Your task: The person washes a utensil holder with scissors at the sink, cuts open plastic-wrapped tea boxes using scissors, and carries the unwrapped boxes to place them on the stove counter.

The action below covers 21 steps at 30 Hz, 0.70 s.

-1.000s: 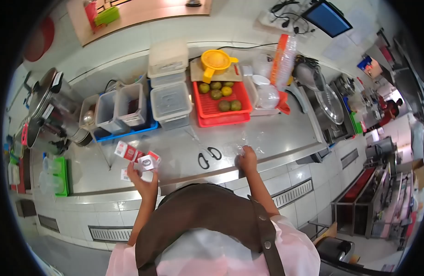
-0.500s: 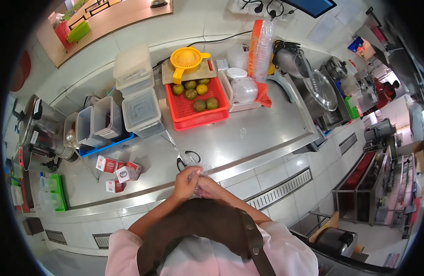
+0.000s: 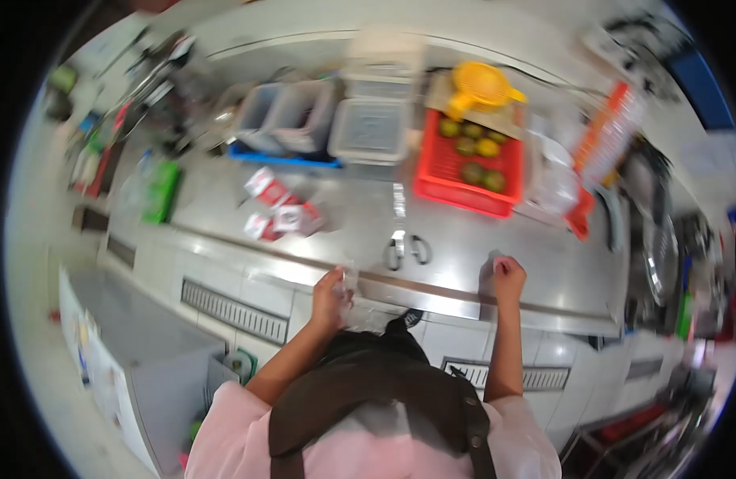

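My left hand [image 3: 329,297] is closed on crumpled clear plastic [image 3: 349,279] at the counter's front edge. Over the counter to the right, my right hand [image 3: 507,277] is closed, and whatever it may hold is too small to make out. Between the hands, farther back, lie scissors [image 3: 408,251] with black handles. Several red and white boxes [image 3: 297,218] rest on the steel counter up and left of my left hand.
Along the back stand grey bins [image 3: 302,112] on a blue tray, lidded clear containers [image 3: 370,132], a red basket [image 3: 433,180] of green and yellow fruit, and a yellow juicer [image 3: 481,85]. A green basket [image 3: 162,191] stands at the left.
My hands came together near the front edge, then moved apart, the left one with the clear plastic. The boxes are no longer in my left hand's grasp. The view has turned.
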{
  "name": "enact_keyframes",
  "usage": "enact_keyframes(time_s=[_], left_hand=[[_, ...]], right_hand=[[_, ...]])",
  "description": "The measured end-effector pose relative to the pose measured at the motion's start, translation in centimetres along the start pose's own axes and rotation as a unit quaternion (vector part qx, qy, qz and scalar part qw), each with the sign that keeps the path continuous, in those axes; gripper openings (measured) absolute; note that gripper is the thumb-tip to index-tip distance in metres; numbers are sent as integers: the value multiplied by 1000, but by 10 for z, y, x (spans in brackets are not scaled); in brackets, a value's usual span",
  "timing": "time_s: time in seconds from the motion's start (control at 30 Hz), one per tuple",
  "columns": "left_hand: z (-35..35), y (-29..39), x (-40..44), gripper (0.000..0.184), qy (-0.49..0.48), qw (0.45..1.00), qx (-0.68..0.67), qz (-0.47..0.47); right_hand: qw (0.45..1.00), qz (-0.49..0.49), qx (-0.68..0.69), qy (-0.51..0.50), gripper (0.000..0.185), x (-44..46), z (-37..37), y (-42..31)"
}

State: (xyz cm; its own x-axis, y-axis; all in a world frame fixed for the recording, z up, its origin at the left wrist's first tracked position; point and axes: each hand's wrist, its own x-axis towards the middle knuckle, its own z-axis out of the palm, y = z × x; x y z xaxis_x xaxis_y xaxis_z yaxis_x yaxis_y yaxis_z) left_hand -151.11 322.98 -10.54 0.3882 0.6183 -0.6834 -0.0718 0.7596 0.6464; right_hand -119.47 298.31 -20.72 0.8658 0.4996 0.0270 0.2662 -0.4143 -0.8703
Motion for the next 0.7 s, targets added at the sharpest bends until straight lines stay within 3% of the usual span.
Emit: enact_keyframes(time_s=[0.07,0.13,0.23,0.27,0.3,0.33,0.37,0.43,0.5,0.6,0.67,0.7], left_hand=[[-10,26,-14,25,49,994,-101,-4],[-33,52,-22,23,49,975,-215,33],[-64,107,-50,22,71,937,-203,276],[-89,120,-59,16,13,915,-228,333],[-120,120,-56,14,92,882,-43,460],[-154,121,-52,11,183,803,147,547],[-181,137,-73,9,161,754,240,590],[-251,149,-96,19,210,752,307,544],[-339,156,-101,27,254,756,365,481],[-457,162,-110,31,322,786,319,420],[-518,168,-118,30,361,759,373,393],[-544,170,-123,29,377,744,409,372]], right_hand=[[979,76,173,-71,12,-30,48,-74],[905,75,352,-227,20,-79,103,-160],[672,354,463,-456,23,-150,198,-230],[606,397,477,-498,24,-165,229,-250],[534,441,479,-539,25,-179,259,-269],[502,412,499,-574,26,-191,291,-280],[519,404,467,-591,27,-202,318,-312],[557,383,413,-611,31,-233,365,-384],[559,362,369,-648,36,-276,429,-420],[472,423,323,-703,35,-349,525,-461],[416,453,299,-730,34,-384,598,-468],[465,421,272,-729,34,-402,616,-486]])
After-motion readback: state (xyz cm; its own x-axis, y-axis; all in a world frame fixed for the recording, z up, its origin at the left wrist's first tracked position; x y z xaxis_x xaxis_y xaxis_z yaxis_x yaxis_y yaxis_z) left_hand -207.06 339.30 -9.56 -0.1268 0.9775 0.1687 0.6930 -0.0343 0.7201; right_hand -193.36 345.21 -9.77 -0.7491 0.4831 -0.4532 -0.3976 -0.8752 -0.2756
